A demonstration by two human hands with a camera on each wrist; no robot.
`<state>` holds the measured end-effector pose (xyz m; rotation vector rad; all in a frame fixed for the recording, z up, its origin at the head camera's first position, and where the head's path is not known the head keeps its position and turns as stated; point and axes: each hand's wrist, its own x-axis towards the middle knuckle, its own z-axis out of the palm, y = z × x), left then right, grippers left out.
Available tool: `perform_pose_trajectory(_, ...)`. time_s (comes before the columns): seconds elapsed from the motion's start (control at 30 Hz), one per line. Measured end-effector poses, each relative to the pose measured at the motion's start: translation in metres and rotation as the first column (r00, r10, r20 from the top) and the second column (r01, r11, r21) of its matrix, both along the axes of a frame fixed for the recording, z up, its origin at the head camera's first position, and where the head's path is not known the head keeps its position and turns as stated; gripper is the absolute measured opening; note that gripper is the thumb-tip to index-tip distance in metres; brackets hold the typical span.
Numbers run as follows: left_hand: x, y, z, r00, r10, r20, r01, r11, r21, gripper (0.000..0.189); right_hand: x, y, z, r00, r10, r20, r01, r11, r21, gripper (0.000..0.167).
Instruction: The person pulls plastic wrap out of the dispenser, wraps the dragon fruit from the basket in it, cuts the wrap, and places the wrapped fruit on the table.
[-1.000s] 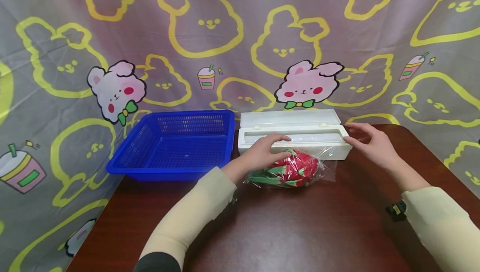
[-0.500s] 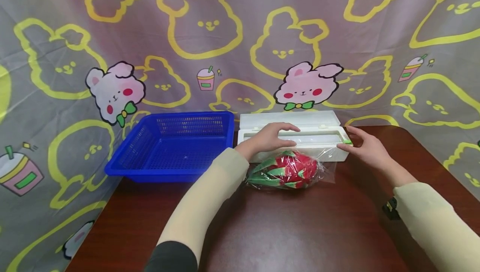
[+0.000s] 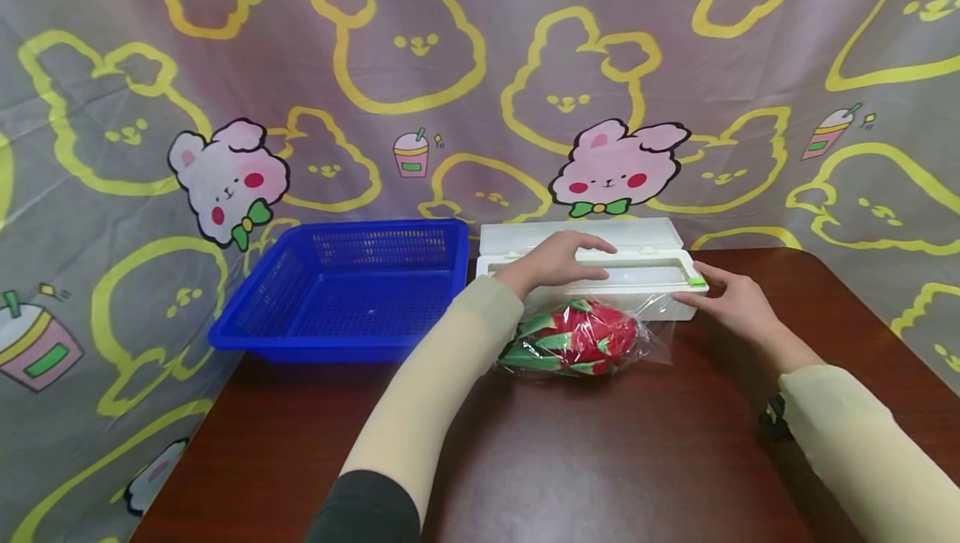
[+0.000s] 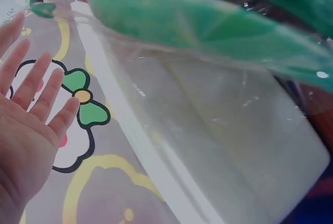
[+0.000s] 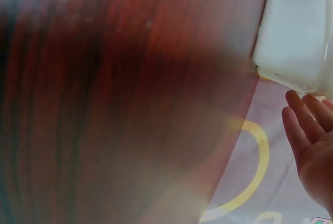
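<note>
A white cling film box [image 3: 495, 305] stands at the back of the table with its lid raised, a pale roll [image 3: 648, 275] inside and a small green slider [image 3: 697, 281] at the right end. Before it lies a red and green dragon fruit [image 3: 592, 336] in clear plastic film. Over the box hovers my left hand [image 3: 553, 260], thumb and fingers spread apart, holding nothing. My right hand [image 3: 731, 297] is at the box's right end, thumb toward the front. In the right wrist view, its fingers [image 5: 299, 112] are fairly straight beside the box.
A blue mesh basket [image 3: 337, 354] stands left of the box on the dark wooden table [image 3: 600, 460]. A patterned curtain [image 3: 465, 68] hangs right behind. Loose film [image 3: 660, 343] trails at the fruit's right side.
My left hand has moved from over the dragon fruit up and right over the box. The right hand stays by the box end, slightly lower; the green slider now shows beside it.
</note>
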<state>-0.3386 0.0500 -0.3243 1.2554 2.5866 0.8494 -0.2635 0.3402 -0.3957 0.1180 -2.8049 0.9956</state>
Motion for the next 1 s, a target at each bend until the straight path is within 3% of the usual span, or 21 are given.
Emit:
perform_pose_trajectory(0.23, 0.001, 0.010, 0.008, 1.000, 0.013, 0.005, -0.013, 0.999, -0.031, 0.043, -0.003, 0.002, -0.006, 0.999, -0.035, -0.004, 0.035, 0.999, -0.021, 0.086)
perform_pose_trajectory(0.4, 0.000, 0.014, 0.005, 1.000, 0.013, 0.019, -0.013, 1.000, -0.019, 0.042, -0.003, 0.000, -0.007, 0.998, -0.063, 0.025, 0.064, 0.997, -0.044, 0.090)
perform_pose_trajectory(0.57, -0.001, 0.017, 0.002, 1.000, 0.013, 0.025, -0.012, 1.000, -0.020, 0.041, 0.000, 0.002, -0.007, 0.997, -0.075, -0.001, 0.075, 0.997, -0.025, 0.086)
perform_pose_trajectory(0.77, 0.000, 0.021, 0.008, 1.000, -0.008, -0.012, 0.007, 0.999, -0.034, 0.040, -0.002, 0.002, -0.006, 0.996, -0.078, -0.035, 0.077, 0.997, -0.026, 0.079)
perform_pose_trajectory(1.0, 0.003, 0.036, 0.018, 0.998, -0.031, -0.048, 0.025, 0.994, -0.110, 0.038, 0.002, 0.002, -0.009, 0.995, -0.080, -0.051, 0.077, 0.995, -0.056, 0.073)
